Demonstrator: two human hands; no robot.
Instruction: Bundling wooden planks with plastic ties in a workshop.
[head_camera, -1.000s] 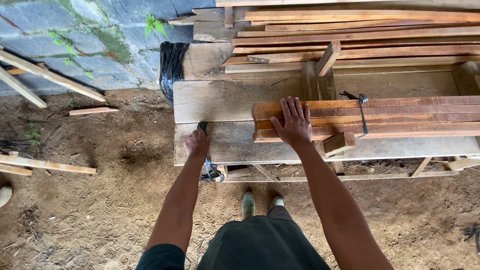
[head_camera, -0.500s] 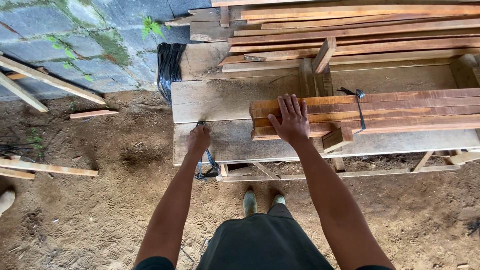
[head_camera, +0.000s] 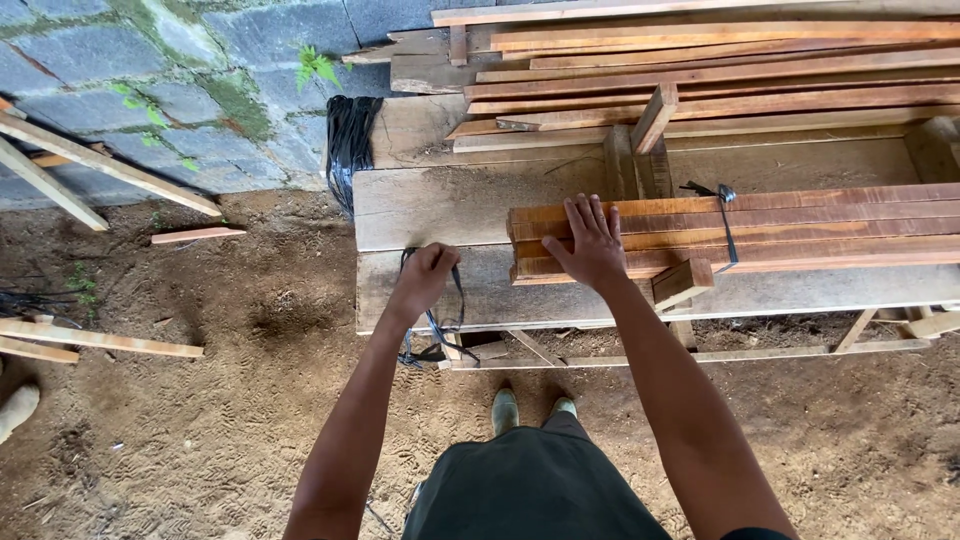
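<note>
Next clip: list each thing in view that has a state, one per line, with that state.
left hand: closed around the black strap, over the workbench plank
right hand: open, fingers spread, pressing flat on the end of the slat bundle
black strap: loose end, hanging off the bench edge below the hand
slat bundle: stacked flat, tied with a black band
workbench plank: lying flat, bearing the bundle
black strap roll: draped over the bench's end

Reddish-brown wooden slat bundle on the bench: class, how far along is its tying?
Done: one black strap already binds the reddish-brown wooden slat bundle. In hand: left hand grips a loose black strap; right hand presses the bundle's near end. Left: that end is unbound.
</note>
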